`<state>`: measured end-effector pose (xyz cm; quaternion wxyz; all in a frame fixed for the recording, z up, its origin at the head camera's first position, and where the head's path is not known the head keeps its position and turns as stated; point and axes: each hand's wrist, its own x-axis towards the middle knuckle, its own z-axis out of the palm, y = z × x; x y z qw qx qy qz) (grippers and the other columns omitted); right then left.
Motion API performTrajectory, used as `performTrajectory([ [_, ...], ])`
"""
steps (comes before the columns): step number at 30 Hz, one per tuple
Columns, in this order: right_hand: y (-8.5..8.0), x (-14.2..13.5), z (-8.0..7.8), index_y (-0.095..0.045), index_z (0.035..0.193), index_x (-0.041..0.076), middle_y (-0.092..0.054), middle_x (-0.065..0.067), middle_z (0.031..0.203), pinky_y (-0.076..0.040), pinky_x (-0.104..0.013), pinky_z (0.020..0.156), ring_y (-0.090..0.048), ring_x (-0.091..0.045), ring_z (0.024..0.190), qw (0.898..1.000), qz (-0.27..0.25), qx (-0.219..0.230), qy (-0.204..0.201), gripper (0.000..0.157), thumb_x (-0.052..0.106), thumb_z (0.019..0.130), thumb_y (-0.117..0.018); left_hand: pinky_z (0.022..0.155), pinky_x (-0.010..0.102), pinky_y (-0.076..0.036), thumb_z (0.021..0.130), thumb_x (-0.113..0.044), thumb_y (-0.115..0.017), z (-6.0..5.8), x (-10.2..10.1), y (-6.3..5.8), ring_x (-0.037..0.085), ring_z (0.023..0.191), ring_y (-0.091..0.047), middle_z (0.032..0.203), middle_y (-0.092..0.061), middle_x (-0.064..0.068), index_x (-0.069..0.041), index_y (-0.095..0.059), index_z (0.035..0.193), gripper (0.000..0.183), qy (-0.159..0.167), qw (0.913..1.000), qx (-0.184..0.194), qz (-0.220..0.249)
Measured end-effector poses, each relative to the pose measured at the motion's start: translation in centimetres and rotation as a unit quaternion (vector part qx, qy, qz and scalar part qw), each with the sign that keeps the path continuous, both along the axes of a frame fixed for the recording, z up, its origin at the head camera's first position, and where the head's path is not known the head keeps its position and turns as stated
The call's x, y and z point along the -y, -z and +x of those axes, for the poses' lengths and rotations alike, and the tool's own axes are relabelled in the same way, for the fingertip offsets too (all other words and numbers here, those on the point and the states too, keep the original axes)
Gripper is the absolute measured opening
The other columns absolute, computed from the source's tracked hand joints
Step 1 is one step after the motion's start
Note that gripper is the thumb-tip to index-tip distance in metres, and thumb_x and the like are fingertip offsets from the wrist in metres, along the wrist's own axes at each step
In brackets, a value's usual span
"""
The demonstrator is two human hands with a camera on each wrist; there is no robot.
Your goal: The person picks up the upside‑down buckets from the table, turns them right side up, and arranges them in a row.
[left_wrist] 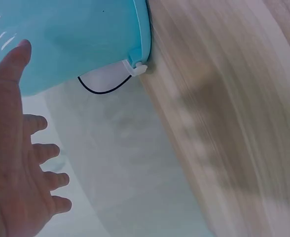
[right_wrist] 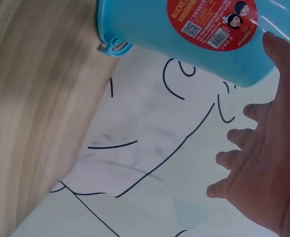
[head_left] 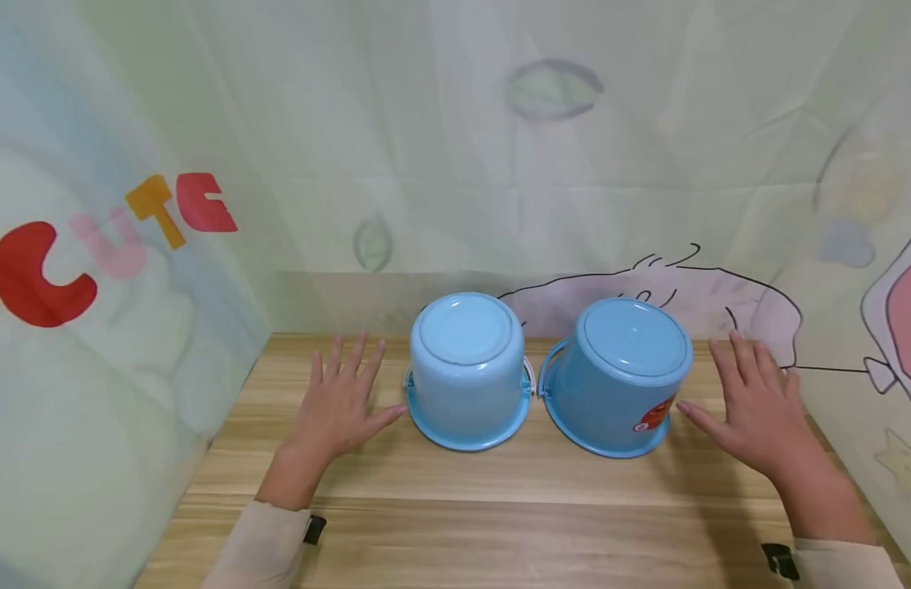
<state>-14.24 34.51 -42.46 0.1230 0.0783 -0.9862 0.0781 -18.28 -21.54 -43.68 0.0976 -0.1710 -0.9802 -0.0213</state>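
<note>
Our left hand [head_left: 339, 406] spread, just left of left bucket [head_left: 466, 393]; our right hand [head_left: 763, 419] spread too, just right of right bucket [head_left: 619, 401]; both buckets upside down on table [head_left: 500, 536] between, axes upright; contact we cannot tell

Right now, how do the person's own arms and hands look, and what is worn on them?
The left hand and right hand are bare, with no gloves or rings visible. The left sleeve and right sleeve are pale beige, ending behind the wrists. A small black piece shows at the left sleeve's end, another at the right's; their purpose is unclear.
</note>
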Motion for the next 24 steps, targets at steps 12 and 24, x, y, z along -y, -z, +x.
performTrajectory([
  [12,-2.0,1.6,0.2,-0.011,0.166,0.011,-0.002,-0.022,0.173,0.003,-0.083,0.113,0.0,-0.051,0.157,0.999,-0.002,-0.034,-0.033,0.104,0.059,0.092,-0.066,0.118,0.075,-0.02,0.088,-0.073,-0.062,0.7,-0.2,-1.8,0.056,0.153,-0.02,0.169,-0.023,0.023,-0.014,-0.029,0.164,0.102,0.027,0.9988,-0.034,-0.021],
  [24,-3.4,3.9,0.4,-0.018,0.166,0.013,-0.014,-0.022,0.171,-0.006,-0.078,0.118,-0.006,-0.048,0.158,0.994,0.024,-0.073,-0.081,0.1,0.058,0.091,-0.067,0.12,0.073,-0.02,0.09,-0.07,-0.063,1.3,-0.4,-2.1,0.055,0.154,-0.016,0.169,-0.023,0.022,-0.014,-0.027,0.165,0.1,0.054,0.9976,-0.039,-0.021],
])
